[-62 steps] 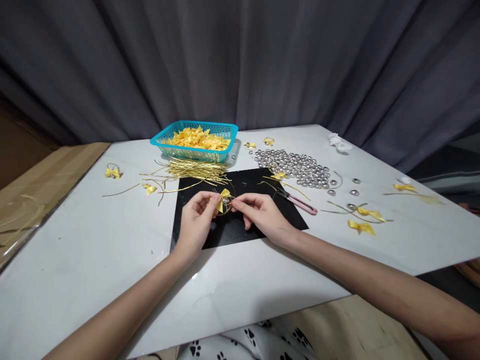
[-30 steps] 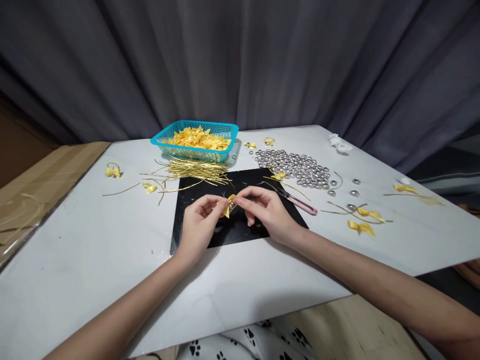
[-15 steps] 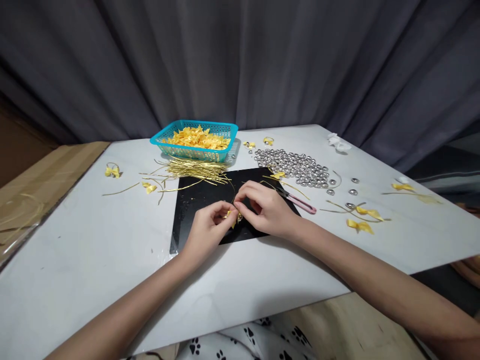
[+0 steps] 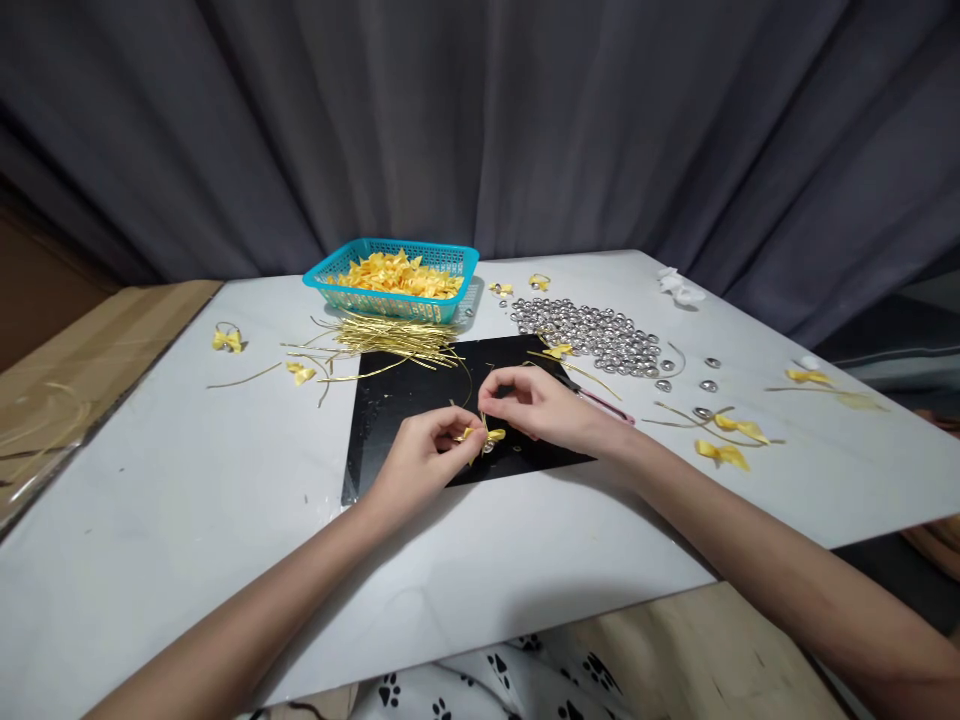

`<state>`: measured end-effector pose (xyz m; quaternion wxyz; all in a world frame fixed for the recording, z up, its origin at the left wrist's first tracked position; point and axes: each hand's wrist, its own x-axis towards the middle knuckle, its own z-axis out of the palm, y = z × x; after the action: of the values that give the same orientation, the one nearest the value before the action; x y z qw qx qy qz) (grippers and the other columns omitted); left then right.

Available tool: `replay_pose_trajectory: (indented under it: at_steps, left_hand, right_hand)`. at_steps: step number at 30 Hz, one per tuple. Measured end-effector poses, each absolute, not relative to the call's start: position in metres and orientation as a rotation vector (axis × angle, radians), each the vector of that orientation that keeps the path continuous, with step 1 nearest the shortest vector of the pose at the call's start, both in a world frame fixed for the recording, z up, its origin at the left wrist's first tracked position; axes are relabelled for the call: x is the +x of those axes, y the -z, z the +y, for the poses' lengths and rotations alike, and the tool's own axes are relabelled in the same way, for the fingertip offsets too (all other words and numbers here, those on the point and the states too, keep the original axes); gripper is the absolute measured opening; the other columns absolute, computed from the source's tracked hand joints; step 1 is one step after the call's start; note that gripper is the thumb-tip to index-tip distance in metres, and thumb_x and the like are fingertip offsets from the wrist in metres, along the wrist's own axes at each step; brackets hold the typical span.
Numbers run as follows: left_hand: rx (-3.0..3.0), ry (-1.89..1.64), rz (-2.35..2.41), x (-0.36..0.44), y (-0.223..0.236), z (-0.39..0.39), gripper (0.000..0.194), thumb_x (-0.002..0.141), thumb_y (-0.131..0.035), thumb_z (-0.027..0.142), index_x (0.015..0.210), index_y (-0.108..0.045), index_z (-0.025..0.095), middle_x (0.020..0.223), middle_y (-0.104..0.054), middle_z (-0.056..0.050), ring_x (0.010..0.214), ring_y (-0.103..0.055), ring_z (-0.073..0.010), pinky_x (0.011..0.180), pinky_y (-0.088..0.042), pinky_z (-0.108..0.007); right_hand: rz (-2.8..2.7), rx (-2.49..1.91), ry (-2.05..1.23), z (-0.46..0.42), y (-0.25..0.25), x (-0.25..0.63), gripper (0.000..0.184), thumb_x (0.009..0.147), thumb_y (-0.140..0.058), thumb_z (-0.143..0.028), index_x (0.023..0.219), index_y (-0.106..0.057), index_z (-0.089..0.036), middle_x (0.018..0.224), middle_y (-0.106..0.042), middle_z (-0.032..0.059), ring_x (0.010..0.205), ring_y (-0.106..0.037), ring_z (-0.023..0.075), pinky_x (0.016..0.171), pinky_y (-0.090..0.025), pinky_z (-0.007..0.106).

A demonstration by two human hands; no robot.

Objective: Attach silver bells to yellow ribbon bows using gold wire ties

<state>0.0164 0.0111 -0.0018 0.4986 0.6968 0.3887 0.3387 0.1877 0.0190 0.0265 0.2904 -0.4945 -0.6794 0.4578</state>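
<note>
Over the black mat (image 4: 405,400), my left hand (image 4: 435,447) pinches a yellow ribbon bow (image 4: 495,436) between thumb and fingers. A small silver bell or bead (image 4: 489,448) shows at the bow's lower side; which it is I cannot tell. My right hand (image 4: 534,400) is just above and right of the bow, its thumb and forefinger closed on a thin gold cord (image 4: 484,420) that runs up from it. Pink-handled scissors or snips (image 4: 604,404) lie partly behind my right wrist.
A teal basket (image 4: 315,278) of yellow bows stands at the back, with a bundle of gold cords (image 4: 390,340) before it. Silver beads (image 4: 592,335) are heaped at right. Loose bows (image 4: 721,454) and cords lie at both sides. A cardboard box (image 4: 112,340) is at left.
My right hand has moved slightly up and right, away from my left fingertips, drawing the cord upward. More of the bow now shows beside my left hand.
</note>
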Motion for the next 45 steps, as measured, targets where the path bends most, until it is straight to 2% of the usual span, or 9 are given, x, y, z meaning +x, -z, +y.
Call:
replay_pose_trajectory:
  at_steps: [3,12,15,18,22,28,38,45]
  left_hand:
    - [1.678,-0.846,0.95,0.016,0.001,0.01,0.015,0.079,-0.059,0.029,0.075,-0.063,0.015,0.071,-0.064,-0.003,0.062,-0.055,-0.0114,0.057,-0.042,-0.022]
    - [1.623,-0.94,1.01,0.016,-0.002,0.01,0.016,0.078,-0.059,0.029,0.074,-0.063,0.015,0.068,-0.063,-0.002,0.059,-0.055,-0.0111,0.056,-0.043,-0.021]
    - [1.651,-0.958,1.008,0.016,-0.002,0.009,0.016,0.08,-0.059,0.03,0.075,-0.063,0.015,0.069,-0.063,-0.002,0.061,-0.056,-0.0113,0.057,-0.044,-0.021]
    - [1.681,-0.957,0.998,0.016,0.0,0.009,0.017,0.08,-0.058,0.03,0.077,-0.064,0.015,0.071,-0.065,-0.002,0.063,-0.057,-0.0114,0.057,-0.044,-0.021]
    - [1.716,-0.957,0.997,0.016,0.001,0.01,0.015,0.08,-0.059,0.029,0.077,-0.064,0.015,0.072,-0.066,-0.002,0.063,-0.057,-0.0113,0.058,-0.045,-0.02]
    - [1.752,-0.947,1.008,0.015,0.002,0.009,0.012,0.08,-0.058,0.026,0.076,-0.064,0.016,0.074,-0.067,-0.003,0.064,-0.059,-0.0121,0.058,-0.045,-0.021]
    - [1.765,-0.957,1.009,0.016,0.002,0.011,0.014,0.08,-0.059,0.027,0.074,-0.064,0.016,0.072,-0.067,-0.003,0.062,-0.059,-0.0124,0.057,-0.046,-0.021]
    - [1.751,-0.927,0.996,0.015,0.003,0.011,0.015,0.08,-0.058,0.028,0.075,-0.064,0.016,0.071,-0.065,-0.003,0.061,-0.057,-0.012,0.056,-0.044,-0.021]
  right_hand:
    - [-1.724,-1.38,-1.356,0.019,-0.03,0.19,0.014,0.08,-0.054,-0.028,0.074,-0.054,-0.015,0.051,-0.044,-0.0064,0.037,-0.033,0.004,0.036,-0.022,0.019]
    - [-1.686,-1.424,-1.331,0.02,-0.031,0.192,0.016,0.079,-0.057,-0.031,0.076,-0.056,-0.016,0.044,-0.039,-0.0079,0.035,-0.032,0.0047,0.034,-0.021,0.018]
    - [-1.628,-1.382,-1.361,0.02,-0.03,0.193,0.022,0.079,-0.057,-0.037,0.076,-0.059,-0.015,0.044,-0.039,-0.007,0.036,-0.033,0.005,0.035,-0.023,0.018]
    - [-1.647,-1.329,-1.453,0.019,-0.028,0.194,0.026,0.078,-0.06,-0.04,0.076,-0.062,-0.014,0.052,-0.047,-0.0043,0.039,-0.034,0.0042,0.036,-0.024,0.018]
    - [-1.597,-1.254,-1.51,0.018,-0.026,0.194,0.02,0.074,-0.064,-0.033,0.079,-0.065,-0.014,0.063,-0.054,-0.0024,0.042,-0.036,0.0031,0.037,-0.027,0.018]
    - [-1.476,-1.212,-1.566,0.018,-0.027,0.194,0.016,0.074,-0.065,-0.03,0.077,-0.061,-0.015,0.05,-0.043,-0.0072,0.04,-0.032,0.0035,0.036,-0.027,0.017]
    - [-1.596,-1.292,-1.423,0.02,-0.029,0.193,0.018,0.072,-0.067,-0.032,0.075,-0.065,-0.014,0.059,-0.056,-0.0036,0.039,-0.037,0.0027,0.034,-0.029,0.018]
    - [-1.786,-1.381,-1.292,0.022,-0.04,0.199,0.019,0.072,-0.068,-0.032,0.073,-0.063,-0.014,0.051,-0.05,-0.0055,0.038,-0.037,0.0037,0.034,-0.03,0.018]
